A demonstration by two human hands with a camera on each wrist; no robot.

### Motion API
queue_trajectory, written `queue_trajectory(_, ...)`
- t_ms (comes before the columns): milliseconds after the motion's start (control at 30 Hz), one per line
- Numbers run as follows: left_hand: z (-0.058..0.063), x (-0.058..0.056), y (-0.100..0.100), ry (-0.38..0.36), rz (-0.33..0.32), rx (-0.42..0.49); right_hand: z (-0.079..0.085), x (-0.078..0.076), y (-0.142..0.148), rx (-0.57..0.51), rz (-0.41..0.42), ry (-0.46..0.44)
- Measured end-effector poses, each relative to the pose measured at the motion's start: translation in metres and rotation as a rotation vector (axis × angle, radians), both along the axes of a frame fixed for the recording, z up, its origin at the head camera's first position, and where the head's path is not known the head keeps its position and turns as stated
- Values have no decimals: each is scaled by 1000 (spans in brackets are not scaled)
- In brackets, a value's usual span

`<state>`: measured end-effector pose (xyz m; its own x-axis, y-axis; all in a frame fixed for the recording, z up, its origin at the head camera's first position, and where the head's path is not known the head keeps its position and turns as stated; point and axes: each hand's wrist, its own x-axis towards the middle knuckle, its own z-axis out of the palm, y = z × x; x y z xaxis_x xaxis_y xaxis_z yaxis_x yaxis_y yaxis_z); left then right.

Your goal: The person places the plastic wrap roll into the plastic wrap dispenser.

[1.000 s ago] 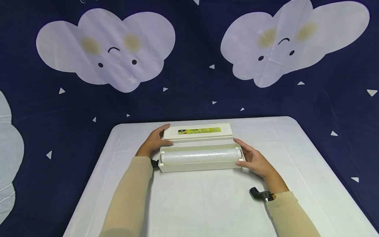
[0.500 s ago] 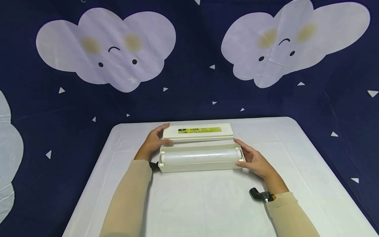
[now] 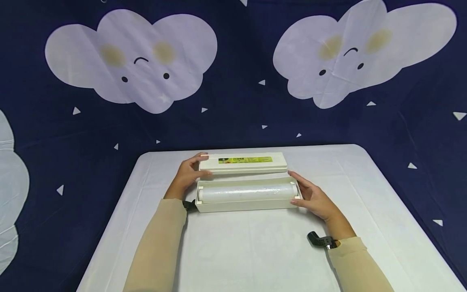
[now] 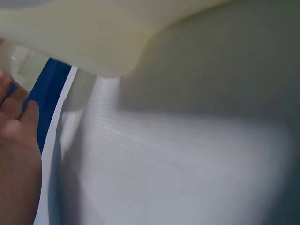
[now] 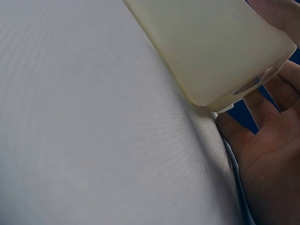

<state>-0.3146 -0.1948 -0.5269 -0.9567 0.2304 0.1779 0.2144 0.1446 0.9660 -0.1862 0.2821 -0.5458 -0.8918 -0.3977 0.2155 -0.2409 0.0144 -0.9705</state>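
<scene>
Head view: white tabletop (image 3: 248,251), dark blue backdrop (image 3: 237,125) behind its far edge, 2 large printed clouds facing the table. Black wrist device (image 3: 189,205) on the left arm sits at the left end of the box (image 3: 248,205); contact can't be told. 2nd black device (image 3: 319,239) is on the right wrist, nearer the viewer than the box.

Edges: lid (image 3: 244,167) lies near the far table edge, narrow strip of white behind it. Thin gap between lid and box, the 2 roughly parallel. White surface runs from the box's near wall to the bottom of the view.

Grip: left hand (image 3: 186,174) pinches the lid's left end, thumb on the near side, fingers round the far side. Right hand (image 3: 316,198) holds the box's right end, thumb at the near corner, index finger at the far one. Clear roll (image 3: 248,193) lies lengthwise in the box.

Left wrist view: cream part across the top, too blurred to tell if lid or box. Hand at the left border, contact unclear here.

Right wrist view: box end at upper right, slot in it, fingers around that end. White surface fills the left.
</scene>
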Motion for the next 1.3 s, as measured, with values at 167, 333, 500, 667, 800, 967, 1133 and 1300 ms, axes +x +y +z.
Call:
queue_trajectory(167, -3, 3, 0, -3, 20, 74, 1, 0, 0, 11, -2, 8)
queue_trajectory(333, -5, 5, -1, -7, 16, 150, 1, 0, 0, 16, -8, -6)
queue_trajectory(500, -6, 6, -2, -12, 41, 168, 1, 0, 0, 23, -6, 9)
queue_trajectory(667, -6, 9, -2, -6, 72, 162, -1, -1, 1, 14, 0, 19)
queue_trajectory(800, -4, 11, -2, 12, 80, 174, -1, -1, 1, 9, 0, 16)
queue_trajectory(967, -2, 15, -3, 8, 98, 181, 1, -3, 2, 2, 1, 22)
queue_trajectory(1133, 2, 15, -5, -3, 101, 189, 10, -14, 6, 21, -140, 99)
queue_trajectory(1300, 7, 16, -3, 12, 99, 204, 27, -37, 12, 99, -299, 111)
